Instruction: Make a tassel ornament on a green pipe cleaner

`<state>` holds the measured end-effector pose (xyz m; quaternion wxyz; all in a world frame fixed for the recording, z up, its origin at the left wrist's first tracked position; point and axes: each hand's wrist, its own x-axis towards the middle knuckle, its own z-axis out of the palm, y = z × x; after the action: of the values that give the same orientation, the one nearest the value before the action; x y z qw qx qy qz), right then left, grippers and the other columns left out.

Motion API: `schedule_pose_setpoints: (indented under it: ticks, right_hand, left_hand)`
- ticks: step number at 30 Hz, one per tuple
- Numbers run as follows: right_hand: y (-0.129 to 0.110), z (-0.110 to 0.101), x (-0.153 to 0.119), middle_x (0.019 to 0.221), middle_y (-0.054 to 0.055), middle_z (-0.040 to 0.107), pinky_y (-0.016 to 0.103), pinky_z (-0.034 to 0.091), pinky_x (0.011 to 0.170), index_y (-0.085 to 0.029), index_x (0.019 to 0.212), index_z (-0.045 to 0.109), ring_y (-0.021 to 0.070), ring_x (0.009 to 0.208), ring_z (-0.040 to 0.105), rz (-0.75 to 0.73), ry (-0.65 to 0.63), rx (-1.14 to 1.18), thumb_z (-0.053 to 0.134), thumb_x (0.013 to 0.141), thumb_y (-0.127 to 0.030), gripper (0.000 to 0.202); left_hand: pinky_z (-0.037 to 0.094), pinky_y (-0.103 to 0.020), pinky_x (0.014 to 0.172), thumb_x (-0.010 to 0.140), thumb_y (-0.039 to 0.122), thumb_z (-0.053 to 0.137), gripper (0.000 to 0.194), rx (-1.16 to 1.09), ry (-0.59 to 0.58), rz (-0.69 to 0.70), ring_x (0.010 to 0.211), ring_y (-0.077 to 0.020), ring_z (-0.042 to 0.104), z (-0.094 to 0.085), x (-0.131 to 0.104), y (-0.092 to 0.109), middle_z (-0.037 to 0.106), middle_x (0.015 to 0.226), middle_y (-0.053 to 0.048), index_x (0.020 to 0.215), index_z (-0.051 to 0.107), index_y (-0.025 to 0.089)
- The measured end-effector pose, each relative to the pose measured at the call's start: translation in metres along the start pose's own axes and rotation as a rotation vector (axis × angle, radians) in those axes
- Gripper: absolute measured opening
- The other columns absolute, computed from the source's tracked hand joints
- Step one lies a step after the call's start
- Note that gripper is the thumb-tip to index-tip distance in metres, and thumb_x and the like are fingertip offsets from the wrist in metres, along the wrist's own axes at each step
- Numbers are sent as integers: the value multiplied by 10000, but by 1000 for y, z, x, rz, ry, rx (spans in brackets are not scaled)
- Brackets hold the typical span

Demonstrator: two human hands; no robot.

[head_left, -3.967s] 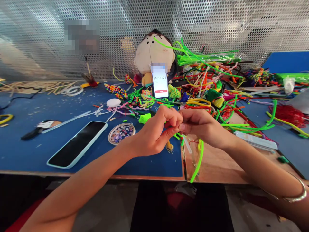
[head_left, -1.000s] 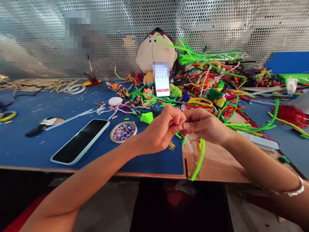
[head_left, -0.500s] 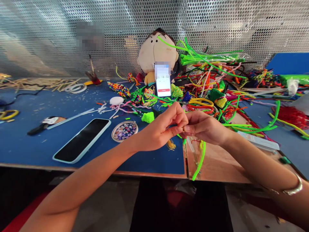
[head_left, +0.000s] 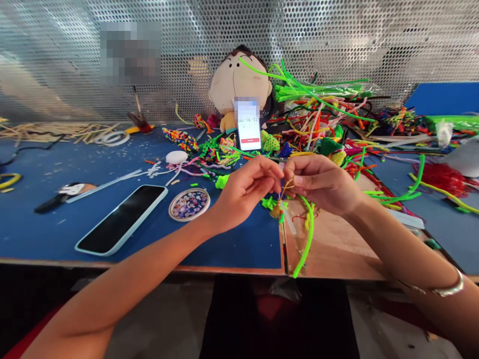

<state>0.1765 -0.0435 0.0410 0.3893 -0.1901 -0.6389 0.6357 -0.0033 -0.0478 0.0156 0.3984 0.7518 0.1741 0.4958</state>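
Centre frame: right hand (head_left: 324, 183) pinches one thin gold cord (head_left: 288, 185), one gold tassel (head_left: 276, 211) hanging below. Left hand (head_left: 242, 195) just beside, fingers curled; cannot tell if it grips the cord. Crowding in: one curved green pipe cleaner (head_left: 309, 244) below, a pipe-cleaner heap (head_left: 319, 122) upper right. Two phones: flat phone (head_left: 121, 219) lower left, upright phone (head_left: 249, 132) before one plush doll (head_left: 223, 87), upper centre. One bead dish (head_left: 170, 207), left of centre.

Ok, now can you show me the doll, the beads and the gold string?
Doll (head_left: 225, 86): head view, on its big head.
Beads (head_left: 189, 204): head view, on the middle of the pile.
Gold string (head_left: 287, 186): head view, on its upper part.
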Motion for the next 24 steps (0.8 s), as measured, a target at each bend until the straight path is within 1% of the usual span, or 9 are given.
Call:
schedule_pose_setpoints:
  ticks: [2, 5, 8, 11, 13, 15, 17, 20, 24]
  right_hand:
    - [0, 1, 0, 574, -35, 462, 222, 290, 502, -137, 661, 546, 58, 524, 402, 7, 17, -12, 693, 727, -223, 183]
    - [-1, 1, 0, 594, -24, 495, 226, 295, 506, -140, 647, 542, 61, 531, 416, 19, 49, -58, 683, 719, -216, 175]
    - [-1, 0, 0, 593, -17, 514, 231, 294, 510, -145, 644, 536, 67, 534, 421, 21, 61, -163, 665, 727, -221, 171]
    - [-2, 0, 0, 565, -37, 472, 229, 258, 493, -146, 664, 540, 56, 513, 374, -10, 103, -339, 639, 748, -216, 148]
    - [-4, 2, 0, 552, -51, 435, 228, 230, 480, -145, 692, 551, 49, 501, 336, -31, 150, -501, 613, 773, -211, 122]
    - [-5, 4, 2, 551, -56, 419, 228, 231, 481, -144, 708, 555, 49, 506, 331, -63, 197, -672, 586, 793, -202, 107]
    - [-4, 5, 6, 561, -51, 437, 228, 257, 497, -144, 707, 554, 53, 524, 354, -102, 236, -822, 568, 797, -188, 102]
    - [0, 3, 14, 581, -38, 487, 232, 294, 527, -140, 706, 568, 62, 541, 386, -124, 294, -978, 558, 787, -176, 89]
    - [4, -4, 28, 603, -11, 559, 247, 335, 578, -132, 711, 610, 84, 567, 447, -63, 361, -1099, 566, 758, -163, 72]
  left_hand:
    - [463, -209, 681, 873, 303, 572, 122, 40, 41, -40, 717, -85, 571, 1, 1, 3, 599, 764, 8, 852, 566, 183]
    - [461, -220, 693, 850, 401, 586, 257, 69, -3, -115, 717, -98, 573, 2, 1, 4, 624, 736, -5, 747, 607, 167]
    - [458, -236, 706, 857, 479, 539, 358, 19, -31, -170, 768, -121, 584, 2, 1, 2, 655, 778, -33, 722, 641, 164]
    - [444, -234, 692, 836, 398, 581, 267, -41, 0, -228, 729, -110, 560, 1, 2, -3, 649, 754, -20, 717, 651, 169]
    - [427, -225, 664, 804, 315, 606, 191, -67, 32, -255, 674, -94, 525, -1, 5, -5, 617, 690, 2, 686, 638, 168]
    - [401, -217, 623, 780, 273, 606, 169, -55, 79, -265, 635, -84, 488, -4, 8, -8, 573, 639, 18, 653, 618, 162]
    - [374, -213, 585, 757, 262, 616, 158, 16, 128, -243, 608, -79, 456, -8, 12, -12, 542, 616, 27, 638, 606, 158]
    - [362, -217, 575, 764, 280, 610, 158, 164, 139, -213, 618, -87, 472, -16, 17, -19, 560, 632, 22, 670, 612, 153]
    - [325, -224, 535, 781, 276, 599, 152, 387, 140, -191, 550, -80, 432, -27, 24, -32, 569, 614, 25, 703, 627, 148]
